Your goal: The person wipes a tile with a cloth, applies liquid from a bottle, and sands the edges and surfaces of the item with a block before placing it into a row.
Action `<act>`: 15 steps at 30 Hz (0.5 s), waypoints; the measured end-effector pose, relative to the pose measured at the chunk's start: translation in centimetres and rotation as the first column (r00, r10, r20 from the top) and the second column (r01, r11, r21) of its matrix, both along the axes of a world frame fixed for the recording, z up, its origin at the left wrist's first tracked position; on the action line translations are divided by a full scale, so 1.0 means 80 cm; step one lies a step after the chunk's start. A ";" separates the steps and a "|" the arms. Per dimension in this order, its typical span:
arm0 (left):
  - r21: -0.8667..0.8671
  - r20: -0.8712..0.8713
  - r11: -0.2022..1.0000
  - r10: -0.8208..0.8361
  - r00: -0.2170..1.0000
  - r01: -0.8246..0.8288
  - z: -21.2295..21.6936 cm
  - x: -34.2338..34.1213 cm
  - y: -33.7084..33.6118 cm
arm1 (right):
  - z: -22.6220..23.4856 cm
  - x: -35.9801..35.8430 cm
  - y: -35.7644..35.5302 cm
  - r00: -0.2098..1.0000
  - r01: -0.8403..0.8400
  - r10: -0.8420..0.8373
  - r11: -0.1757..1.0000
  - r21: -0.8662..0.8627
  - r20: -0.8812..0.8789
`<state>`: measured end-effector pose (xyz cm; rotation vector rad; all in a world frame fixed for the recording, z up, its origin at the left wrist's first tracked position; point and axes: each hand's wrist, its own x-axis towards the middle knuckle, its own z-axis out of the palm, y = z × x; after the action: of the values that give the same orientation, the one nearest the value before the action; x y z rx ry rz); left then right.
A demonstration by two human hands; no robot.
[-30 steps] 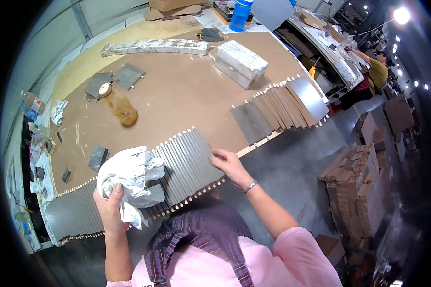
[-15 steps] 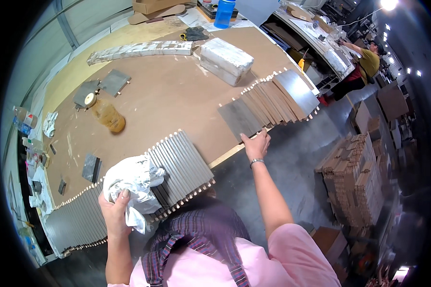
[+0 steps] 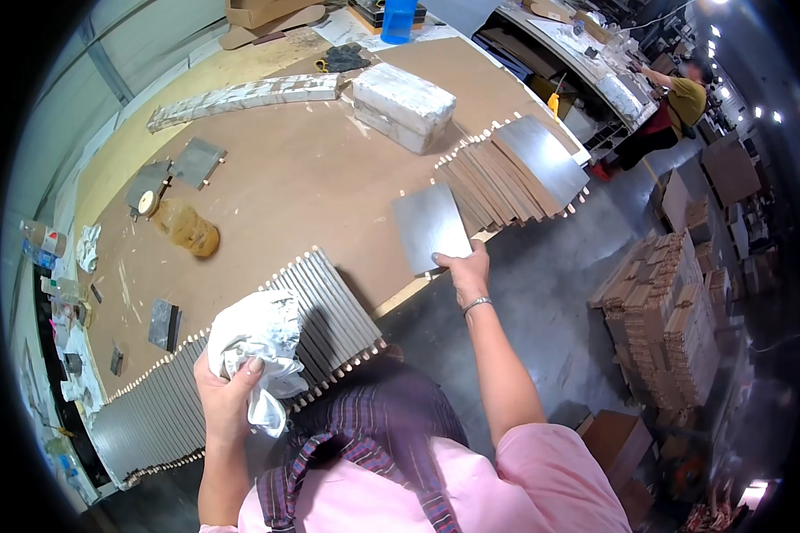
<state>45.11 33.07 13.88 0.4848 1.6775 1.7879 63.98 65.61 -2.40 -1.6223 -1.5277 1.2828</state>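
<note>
A crumpled white cloth (image 3: 262,338) is bunched in my left hand (image 3: 227,391), above a long row of grey panels (image 3: 164,404) with pale dowel pegs along their edges. My right hand (image 3: 464,271) grips the near edge of a single grey panel (image 3: 433,229), thumb on top; its fingers underneath are partly hidden. Pegs stick out of that panel's ends too. Just beyond it on the right lies a leaning stack of brown-edged panels (image 3: 498,182), topped at its far end by a shiny grey panel (image 3: 542,160).
On the brown-covered table (image 3: 284,195) stand a jar of yellowish liquid (image 3: 187,229), a white-wrapped block (image 3: 404,105) and a long wrapped bar (image 3: 249,99). Small grey pieces (image 3: 164,322) lie left. Stacked cardboard (image 3: 658,320) stands on the floor at right. A co-worker (image 3: 680,107) stands at another bench.
My right hand has drawn the grey panel left, away from the brown-edged stack, and its surface now catches the light. My left hand with the cloth has shifted slightly right.
</note>
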 end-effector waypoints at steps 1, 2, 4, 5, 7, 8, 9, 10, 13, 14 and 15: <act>-0.008 -0.008 0.999 -0.034 0.999 0.034 0.000 0.000 0.003 | -0.005 0.001 0.001 0.962 -0.073 0.057 0.996 -0.050 -0.266; -0.018 -0.010 1.000 -0.023 1.000 0.023 -0.002 0.000 0.003 | 0.023 -0.011 -0.008 0.984 -0.098 0.075 0.985 -0.139 -0.162; 0.048 0.025 0.998 -0.044 0.999 0.043 -0.001 0.007 0.013 | 0.023 -0.007 -0.002 0.961 -0.096 0.036 0.973 -0.208 -0.275; 0.083 0.043 0.995 -0.057 0.997 0.053 -0.003 0.009 0.017 | 0.024 -0.004 -0.001 0.924 -0.110 -0.003 0.956 -0.273 -0.383; 0.079 0.044 0.990 -0.123 0.991 0.120 -0.014 -0.002 0.012 | 0.043 -0.004 -0.009 0.885 -0.142 -0.018 0.941 -0.306 -0.465; 0.022 0.025 0.990 -0.138 0.990 0.137 -0.013 -0.004 0.015 | 0.051 -0.001 -0.015 0.799 -0.156 -0.066 0.937 -0.312 -0.598; -0.037 0.005 0.989 -0.146 0.989 0.146 -0.009 -0.007 0.016 | 0.060 -0.001 -0.023 0.690 -0.178 -0.109 0.933 -0.314 -0.715; -0.021 -0.040 0.990 -0.139 0.989 0.139 -0.007 -0.010 0.021 | 0.071 0.002 -0.032 0.649 -0.213 -0.092 0.931 -0.297 -0.755; -0.044 -0.308 0.999 0.012 0.951 -0.026 0.017 -0.004 0.050 | 0.116 0.005 -0.073 0.597 -0.250 -0.074 0.929 -0.273 -0.799; -0.019 -0.366 1.000 -0.011 0.930 0.005 0.019 -0.001 0.058 | 0.136 -0.003 -0.091 0.564 -0.215 -0.139 0.927 -0.308 -0.814; -0.031 -0.453 0.996 -0.085 0.887 0.079 0.026 0.011 0.078 | 0.149 -0.005 -0.104 0.528 -0.161 -0.209 0.927 -0.338 -0.823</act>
<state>46.03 39.29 15.97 1.0198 1.9374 1.6870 63.60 57.26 9.54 -0.8705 -0.6300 2.0339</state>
